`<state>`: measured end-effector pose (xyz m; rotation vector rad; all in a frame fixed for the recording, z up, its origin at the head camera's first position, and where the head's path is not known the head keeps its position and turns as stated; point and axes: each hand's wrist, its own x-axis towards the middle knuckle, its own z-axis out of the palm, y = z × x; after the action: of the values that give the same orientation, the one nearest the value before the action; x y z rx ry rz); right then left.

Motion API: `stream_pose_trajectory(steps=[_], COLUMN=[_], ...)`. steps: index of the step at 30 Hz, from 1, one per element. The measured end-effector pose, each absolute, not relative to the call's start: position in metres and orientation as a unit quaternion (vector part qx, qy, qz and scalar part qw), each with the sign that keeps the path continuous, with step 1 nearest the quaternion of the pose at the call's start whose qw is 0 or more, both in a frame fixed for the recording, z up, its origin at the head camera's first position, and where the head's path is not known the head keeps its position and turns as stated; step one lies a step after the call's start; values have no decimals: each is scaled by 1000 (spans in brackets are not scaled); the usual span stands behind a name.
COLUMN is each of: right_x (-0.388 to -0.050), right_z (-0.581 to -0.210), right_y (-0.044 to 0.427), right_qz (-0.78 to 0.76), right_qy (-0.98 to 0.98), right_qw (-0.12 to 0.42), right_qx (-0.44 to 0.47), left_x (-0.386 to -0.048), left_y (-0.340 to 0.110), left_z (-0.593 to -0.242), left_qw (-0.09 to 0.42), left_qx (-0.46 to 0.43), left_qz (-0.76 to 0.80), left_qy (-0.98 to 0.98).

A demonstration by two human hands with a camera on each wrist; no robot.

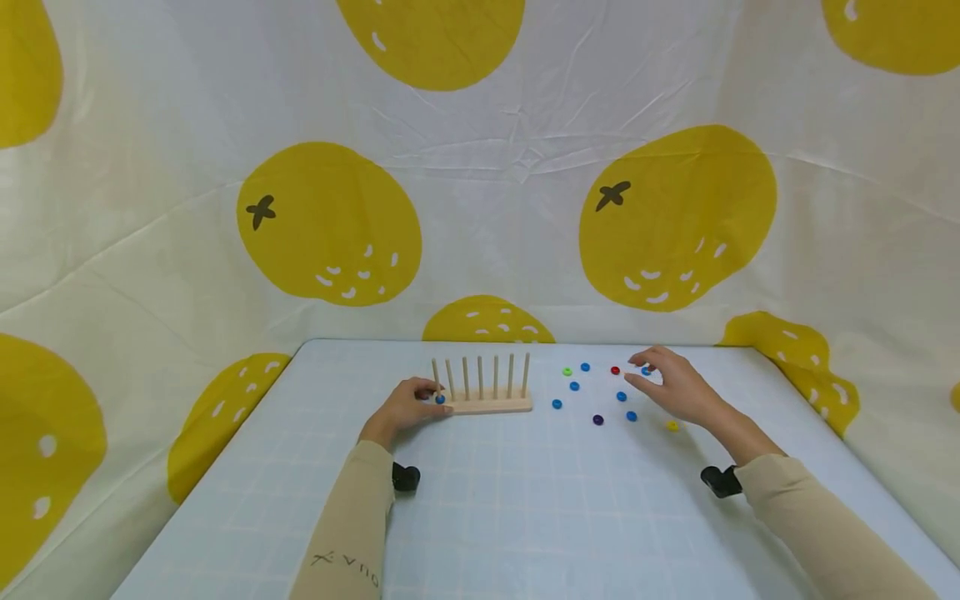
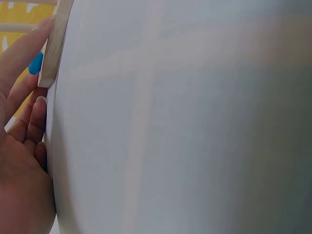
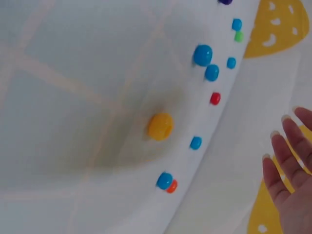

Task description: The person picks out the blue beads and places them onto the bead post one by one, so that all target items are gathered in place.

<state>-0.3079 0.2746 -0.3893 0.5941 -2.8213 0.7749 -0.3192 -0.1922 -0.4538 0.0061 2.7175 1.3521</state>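
Observation:
A wooden peg rack (image 1: 491,406) with several upright pegs stands near the table's far side. A blue bead (image 1: 440,400) sits low on its leftmost peg. The left hand (image 1: 405,410) grips the rack's left end, thumb in front and fingers behind; the left wrist view shows this hand (image 2: 24,180) at the wooden base (image 2: 52,53) beside the blue bead (image 2: 35,63). Over the scattered beads at the right hovers the right hand (image 1: 678,392), thumb and fingers apart, holding nothing. A blue bead (image 1: 646,371) is partly hidden by its fingertips. In the right wrist view its fingers (image 3: 287,161) are spread.
Right of the rack lie several blue beads (image 1: 621,397), a green bead (image 1: 567,372), a red bead (image 1: 615,371), a purple bead (image 1: 597,420) and a yellow bead (image 1: 672,426). The right wrist view also shows an orange-red bead (image 3: 172,186). A fruit-patterned curtain (image 1: 495,208) hangs behind the table.

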Motion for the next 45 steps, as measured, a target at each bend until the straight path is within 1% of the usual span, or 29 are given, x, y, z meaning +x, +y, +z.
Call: stream_pose_trajectory(steps=[9,15,19,28,33,45], right_x=[-315,-321,-324,-329,-328,-328], right_z=[-403,-418,-425,-435,-435,-429], right_y=[318,335,341,353,357,363], right_qz=[266,270,273,289,290,289], right_qy=[-951,-954,-956,-956,-956,-955], right_qw=[60,51,42,0,-12,-62], right_qx=[143,116,97,52,41,37], left_x=[-317,-317,-318,-317,-319,-318], left_y=[-191,-192,-192,-191,-191,-192], left_z=[-451,-453,-453,-452,-452,-451], left_qw=[57,56,55,57,56,57], left_qx=[-5,-6,-7,-7,-5,-5], left_qz=[441,439,442,444,438,439], left_qy=[896,897,895,894,897,897])
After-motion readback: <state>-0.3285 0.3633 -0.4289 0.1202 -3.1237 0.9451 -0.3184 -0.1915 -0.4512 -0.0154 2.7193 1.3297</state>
